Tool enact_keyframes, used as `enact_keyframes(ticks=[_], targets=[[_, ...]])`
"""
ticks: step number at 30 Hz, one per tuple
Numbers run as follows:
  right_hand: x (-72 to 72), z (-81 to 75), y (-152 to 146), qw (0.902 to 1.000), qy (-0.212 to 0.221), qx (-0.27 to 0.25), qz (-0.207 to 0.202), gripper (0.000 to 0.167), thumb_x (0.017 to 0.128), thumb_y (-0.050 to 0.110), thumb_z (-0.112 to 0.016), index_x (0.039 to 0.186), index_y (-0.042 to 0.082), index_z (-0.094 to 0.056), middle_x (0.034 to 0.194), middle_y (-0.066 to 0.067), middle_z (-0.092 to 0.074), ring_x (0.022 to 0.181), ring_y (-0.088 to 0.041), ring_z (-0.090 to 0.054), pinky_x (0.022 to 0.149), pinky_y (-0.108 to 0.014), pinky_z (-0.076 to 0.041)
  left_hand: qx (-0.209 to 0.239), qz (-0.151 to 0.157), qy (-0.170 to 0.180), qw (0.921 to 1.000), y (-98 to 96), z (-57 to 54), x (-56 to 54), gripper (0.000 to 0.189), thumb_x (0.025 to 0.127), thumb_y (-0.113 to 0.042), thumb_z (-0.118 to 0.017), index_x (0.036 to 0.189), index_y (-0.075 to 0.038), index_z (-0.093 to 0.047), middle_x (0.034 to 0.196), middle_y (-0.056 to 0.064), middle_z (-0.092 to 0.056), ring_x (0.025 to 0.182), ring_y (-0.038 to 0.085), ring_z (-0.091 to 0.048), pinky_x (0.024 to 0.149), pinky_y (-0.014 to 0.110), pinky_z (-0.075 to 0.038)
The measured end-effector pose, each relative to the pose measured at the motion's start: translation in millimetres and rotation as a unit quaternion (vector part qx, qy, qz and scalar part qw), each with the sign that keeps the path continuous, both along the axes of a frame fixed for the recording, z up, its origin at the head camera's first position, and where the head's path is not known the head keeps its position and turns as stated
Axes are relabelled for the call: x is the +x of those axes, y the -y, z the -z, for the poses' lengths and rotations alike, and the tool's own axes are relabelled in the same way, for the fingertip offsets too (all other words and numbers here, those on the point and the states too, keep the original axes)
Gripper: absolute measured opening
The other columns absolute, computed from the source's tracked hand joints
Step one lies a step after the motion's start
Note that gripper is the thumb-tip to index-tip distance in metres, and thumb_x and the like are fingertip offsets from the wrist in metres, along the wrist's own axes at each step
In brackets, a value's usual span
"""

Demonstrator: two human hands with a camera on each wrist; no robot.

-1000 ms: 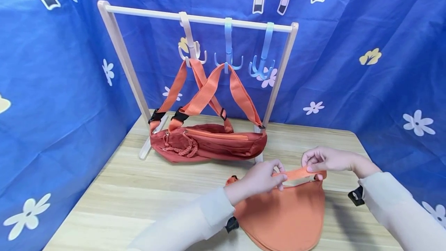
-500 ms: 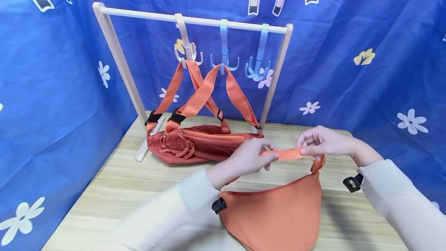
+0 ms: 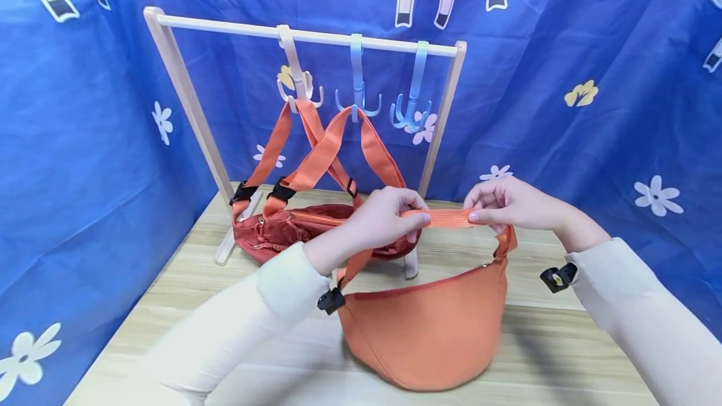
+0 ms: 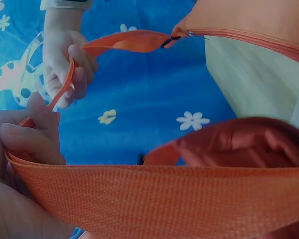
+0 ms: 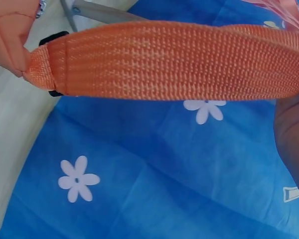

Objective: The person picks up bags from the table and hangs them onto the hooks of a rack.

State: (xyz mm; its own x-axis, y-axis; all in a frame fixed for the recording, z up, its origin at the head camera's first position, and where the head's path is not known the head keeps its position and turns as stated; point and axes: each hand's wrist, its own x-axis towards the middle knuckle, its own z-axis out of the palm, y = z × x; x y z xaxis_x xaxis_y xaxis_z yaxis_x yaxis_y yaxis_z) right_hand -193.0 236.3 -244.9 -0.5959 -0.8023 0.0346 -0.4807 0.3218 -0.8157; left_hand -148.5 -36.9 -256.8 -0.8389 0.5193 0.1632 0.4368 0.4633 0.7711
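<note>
An orange shoulder bag [image 3: 429, 327] hangs from its orange strap [image 3: 448, 218], its rounded bottom low over the table. My left hand [image 3: 389, 218] pinches the strap on one side. A short way to the right, my right hand [image 3: 504, 205] pinches it too, and the stretch between them is taut. In the left wrist view the webbing [image 4: 164, 194] runs from the left fingers across the front. The right wrist view shows the strap [image 5: 164, 59] leading to a black buckle [image 5: 55, 62] at the bag's corner. Two dark red bags [image 3: 271, 230] hang behind, partly hidden by my left arm.
A wooden rack [image 3: 186, 99] stands at the back of the table [image 3: 186, 331]. One white hook [image 3: 293, 67] and two blue hooks hang from its bar; the rightmost blue hook [image 3: 414, 99] bears no bag. Blue patterned cloth [image 3: 564, 36] surrounds the table.
Both hands have risen with the strap, and the orange bag has come up from the table and shifted left. The view has also shifted slightly. The red bags still hang on their hooks.
</note>
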Motion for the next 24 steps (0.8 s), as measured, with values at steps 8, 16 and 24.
enact_keyframes(ticks=[8, 16, 24], targets=[[-6.0, -22.1, 15, 0.9976, -0.037, 0.004, 0.059, 0.012, 0.090, 0.007, -0.066, 0.100, 0.001, -0.066, 0.062, -0.009, -0.057, 0.046, -0.027, -0.050, 0.044, -0.033, -0.045, 0.007, -0.006, -0.020, 0.9998, 13.4, -21.6, -12.8, 0.010, 0.094, -0.019, -0.062, 0.091, -0.012, -0.069, 0.061, 0.001, -0.063, 0.058, 0.016, -0.060, 0.048, 0.028, -0.034], [-12.9, -42.5, 32, 0.9886, -0.075, -0.001, 0.131, 0.018, 0.090, 0.014, -0.067, 0.102, 0.000, -0.066, 0.066, -0.012, -0.060, 0.049, -0.027, -0.052, 0.044, -0.034, -0.047, 0.001, -0.035, -0.051, 0.9981, 21.8, -44.6, -29.6, 0.012, 0.093, -0.018, -0.063, 0.095, -0.008, -0.069, 0.067, 0.007, -0.066, 0.058, 0.019, -0.061, 0.046, 0.027, -0.029], [-19.3, -60.2, 50, 0.9678, -0.110, -0.006, 0.226, 0.022, 0.088, 0.022, -0.070, 0.102, 0.006, -0.069, 0.066, -0.014, -0.060, 0.049, -0.029, -0.053, 0.045, -0.040, -0.049, 0.005, -0.077, -0.074, 0.9943, 27.6, -66.3, -44.7, 0.013, 0.094, -0.020, -0.062, 0.093, -0.009, -0.068, 0.066, 0.005, -0.065, 0.053, 0.018, -0.054, 0.045, 0.026, -0.030]])
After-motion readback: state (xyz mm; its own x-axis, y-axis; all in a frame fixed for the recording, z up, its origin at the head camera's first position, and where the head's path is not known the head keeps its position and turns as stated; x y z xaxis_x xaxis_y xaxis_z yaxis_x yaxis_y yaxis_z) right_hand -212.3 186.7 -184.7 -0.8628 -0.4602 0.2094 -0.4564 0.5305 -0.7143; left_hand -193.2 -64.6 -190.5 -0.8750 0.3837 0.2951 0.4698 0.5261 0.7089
